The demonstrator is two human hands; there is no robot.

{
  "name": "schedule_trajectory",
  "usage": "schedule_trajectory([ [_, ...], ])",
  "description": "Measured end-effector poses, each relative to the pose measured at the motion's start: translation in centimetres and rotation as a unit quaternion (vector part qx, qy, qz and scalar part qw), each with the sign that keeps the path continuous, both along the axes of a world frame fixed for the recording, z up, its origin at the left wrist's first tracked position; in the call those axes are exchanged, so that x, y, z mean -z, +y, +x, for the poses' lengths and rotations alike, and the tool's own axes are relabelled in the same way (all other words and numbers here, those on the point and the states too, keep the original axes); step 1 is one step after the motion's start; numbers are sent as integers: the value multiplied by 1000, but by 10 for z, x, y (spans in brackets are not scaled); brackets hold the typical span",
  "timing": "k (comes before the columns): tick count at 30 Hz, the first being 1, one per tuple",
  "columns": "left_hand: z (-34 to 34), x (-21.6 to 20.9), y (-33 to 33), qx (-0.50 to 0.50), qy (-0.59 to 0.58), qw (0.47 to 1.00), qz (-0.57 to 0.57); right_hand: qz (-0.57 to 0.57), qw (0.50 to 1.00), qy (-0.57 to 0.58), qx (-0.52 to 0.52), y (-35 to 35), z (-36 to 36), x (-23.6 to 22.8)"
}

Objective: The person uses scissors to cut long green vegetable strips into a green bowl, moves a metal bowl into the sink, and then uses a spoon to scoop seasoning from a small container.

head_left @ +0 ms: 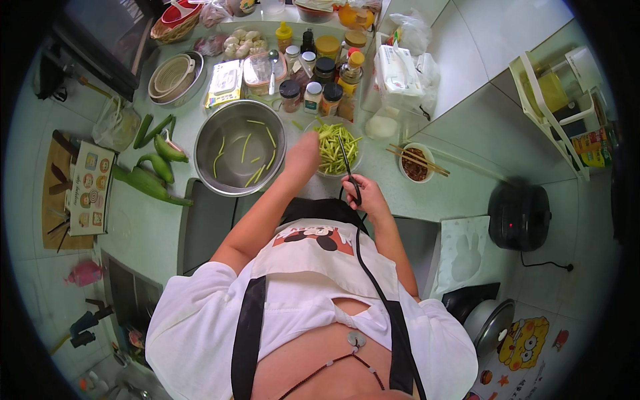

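Note:
A bowl of cut green stalk pieces (339, 159) sits on the counter in front of me. At its left rim, my left hand (305, 152) is closed with its back toward me; its fingertips, and whatever they hold, are hidden. My right hand (365, 193) grips the dark handle of a pair of scissors (356, 191), whose blades reach over the stalk pieces. To the left stands a wide steel basin (201, 164) with shallow water and several long green stalks (246, 147) inside.
Bottles and jars (325, 70) crowd the back. Right of the bowl, chopsticks (420, 160) lie across a small bowl of reddish-brown food (413, 171). Green vegetables (148, 181) and nested strainers (175, 77) are at left. A black appliance (520, 217) stands far right.

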State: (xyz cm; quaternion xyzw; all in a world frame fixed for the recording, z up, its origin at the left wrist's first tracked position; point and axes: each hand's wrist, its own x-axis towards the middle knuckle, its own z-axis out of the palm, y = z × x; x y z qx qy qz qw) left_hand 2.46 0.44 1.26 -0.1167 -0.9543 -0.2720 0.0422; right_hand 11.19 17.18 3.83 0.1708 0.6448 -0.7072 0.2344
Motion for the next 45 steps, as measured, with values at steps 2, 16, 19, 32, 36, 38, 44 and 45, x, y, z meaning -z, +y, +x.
schedule_trajectory([
  [2,-8,11,-7,-22,-41,991,122,-17,1000,-23,-11,6,-2,6],
  [16,-5,19,-19,-17,-362,838,408,-26,999,-27,3,-9,-15,12],
  [19,-6,22,-20,-10,-390,796,463,-12,999,-29,-4,-8,-14,14],
  [32,-7,4,-17,-33,-434,723,536,0,997,-61,-55,-15,-6,-8],
  [36,-9,8,-15,-18,-436,751,496,13,998,-25,-56,-16,-5,-5],
  [38,-12,16,-14,9,-432,759,487,16,998,-13,-56,-15,-4,-2],
  [44,-13,19,-7,-14,-395,784,478,-5,1000,5,-3,-15,-2,8],
  [45,-14,19,-7,-13,-397,788,471,-1,1000,5,-2,-15,-2,8],
])
